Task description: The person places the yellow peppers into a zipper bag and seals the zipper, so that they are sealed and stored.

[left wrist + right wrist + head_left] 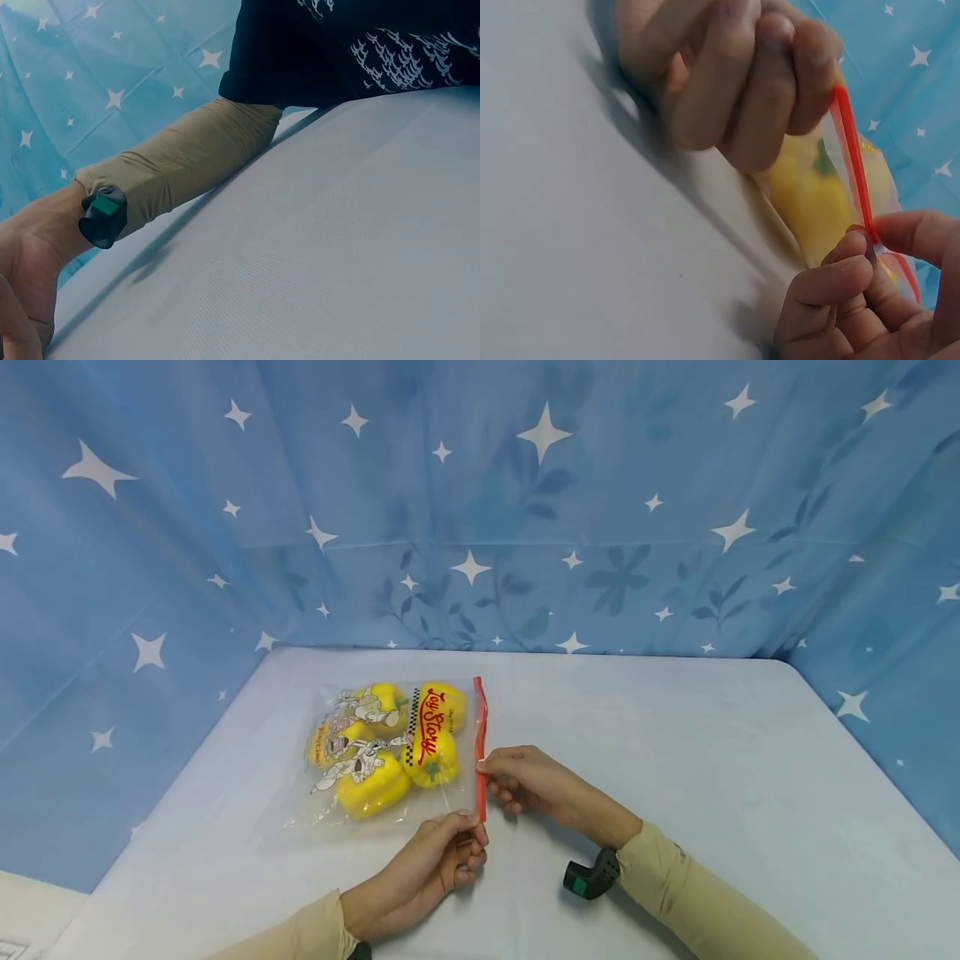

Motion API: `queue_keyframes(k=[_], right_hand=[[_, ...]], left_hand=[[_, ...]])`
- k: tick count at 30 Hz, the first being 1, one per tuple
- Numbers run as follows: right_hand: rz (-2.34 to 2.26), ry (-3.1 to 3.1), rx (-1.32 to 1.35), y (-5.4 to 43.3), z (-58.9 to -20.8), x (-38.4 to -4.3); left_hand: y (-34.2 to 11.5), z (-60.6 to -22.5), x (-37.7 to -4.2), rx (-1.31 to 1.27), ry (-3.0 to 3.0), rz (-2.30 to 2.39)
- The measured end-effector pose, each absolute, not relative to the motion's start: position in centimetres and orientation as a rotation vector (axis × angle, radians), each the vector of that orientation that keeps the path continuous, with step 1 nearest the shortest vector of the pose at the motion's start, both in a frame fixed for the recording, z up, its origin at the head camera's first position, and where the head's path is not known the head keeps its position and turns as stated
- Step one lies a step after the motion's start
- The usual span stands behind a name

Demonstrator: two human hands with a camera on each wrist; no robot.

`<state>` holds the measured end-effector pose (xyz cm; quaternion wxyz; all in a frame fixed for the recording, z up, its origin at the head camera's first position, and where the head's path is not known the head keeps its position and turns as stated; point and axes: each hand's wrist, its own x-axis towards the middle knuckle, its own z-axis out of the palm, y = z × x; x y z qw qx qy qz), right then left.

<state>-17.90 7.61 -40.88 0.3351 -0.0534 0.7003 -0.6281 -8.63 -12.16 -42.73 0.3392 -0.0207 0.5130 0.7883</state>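
A clear zip bag with "Toy Story" print lies on the table, holding several yellow bell peppers. Its red zip strip runs along the right edge. My left hand pinches the near end of that strip between thumb and fingers. Farther along, my right hand pinches the strip at a small whitish piece. Seen from the right wrist, the left hand is above and the right hand below, with the red strip stretched between them.
The white table has a blue star-patterned curtain behind and along its sides. A black wrist camera hangs under the right wrist. In the left wrist view, a tan-sleeved forearm stretches over the tabletop.
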Motion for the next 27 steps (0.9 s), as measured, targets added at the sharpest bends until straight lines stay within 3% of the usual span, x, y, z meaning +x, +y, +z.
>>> queue_keyframes(k=[27], right_hand=[[-1.729,1.896,-0.062,7.2,-40.9,-21.8]], left_hand=[[-12.1,-42.7,-8.4,-0.036,1.377,2.006]])
